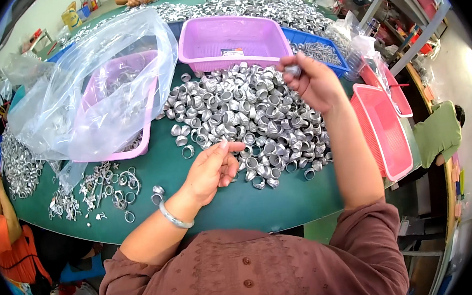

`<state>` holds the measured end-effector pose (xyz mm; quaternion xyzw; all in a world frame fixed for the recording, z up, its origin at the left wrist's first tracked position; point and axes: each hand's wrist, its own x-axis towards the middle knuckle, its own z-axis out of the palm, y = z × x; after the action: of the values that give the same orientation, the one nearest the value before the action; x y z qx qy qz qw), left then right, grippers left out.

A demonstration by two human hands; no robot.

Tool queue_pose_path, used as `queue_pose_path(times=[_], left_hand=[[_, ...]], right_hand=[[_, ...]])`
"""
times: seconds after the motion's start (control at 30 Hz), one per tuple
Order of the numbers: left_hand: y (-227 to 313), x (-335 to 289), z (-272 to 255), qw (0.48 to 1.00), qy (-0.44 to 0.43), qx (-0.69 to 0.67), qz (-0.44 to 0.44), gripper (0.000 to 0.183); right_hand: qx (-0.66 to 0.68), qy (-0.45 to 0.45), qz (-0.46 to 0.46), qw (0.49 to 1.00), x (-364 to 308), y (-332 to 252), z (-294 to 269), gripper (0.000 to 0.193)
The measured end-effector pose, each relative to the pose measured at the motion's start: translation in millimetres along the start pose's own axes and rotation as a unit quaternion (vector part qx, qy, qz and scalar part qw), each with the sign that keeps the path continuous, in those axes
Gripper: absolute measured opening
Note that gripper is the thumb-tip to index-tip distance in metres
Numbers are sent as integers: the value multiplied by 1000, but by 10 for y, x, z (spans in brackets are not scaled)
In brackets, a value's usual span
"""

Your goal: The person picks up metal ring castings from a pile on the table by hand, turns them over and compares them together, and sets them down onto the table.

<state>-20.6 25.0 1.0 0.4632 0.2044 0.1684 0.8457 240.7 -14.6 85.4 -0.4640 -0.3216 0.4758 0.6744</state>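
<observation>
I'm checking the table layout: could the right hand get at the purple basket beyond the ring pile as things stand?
Probably yes: the right hand is near the right corner of the purple basket, and nothing visible blocks the way.

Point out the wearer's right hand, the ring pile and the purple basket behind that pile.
Right hand [320, 86]: head view, middle of the hand.
Ring pile [244, 113]: head view, middle of the heap.
Purple basket [232, 36]: head view, bare inside.
</observation>
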Motion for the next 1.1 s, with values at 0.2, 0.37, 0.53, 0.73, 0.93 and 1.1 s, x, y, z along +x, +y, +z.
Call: queue_pose_path(times=[0.2, 0.37, 0.53, 0.73, 0.93, 1.1], left_hand=[[17, 22, 51, 998, 11, -10, 57, 35], [-32, 20, 163, 958, 41, 52, 280, 36], [-97, 36, 29, 921, 35, 208, 329, 47], [-98, 67, 26, 920, 35, 203, 332, 43], [-142, 105, -26, 914, 28, 205, 349, 40], [-134, 62, 9, 898, 47, 256, 355, 40]], right_hand=[[58, -144, 32, 987, -508, 440, 425, 30], [-1, -96, 54, 994, -714, 755, 705, 17], [12, -113, 46, 992, -787, 868, 708, 18], [141, -161, 46, 976, -808, 884, 623, 29], [65, -138, 40, 987, -840, 906, 635, 31], [63, -127, 23, 990, -843, 946, 613, 28]])
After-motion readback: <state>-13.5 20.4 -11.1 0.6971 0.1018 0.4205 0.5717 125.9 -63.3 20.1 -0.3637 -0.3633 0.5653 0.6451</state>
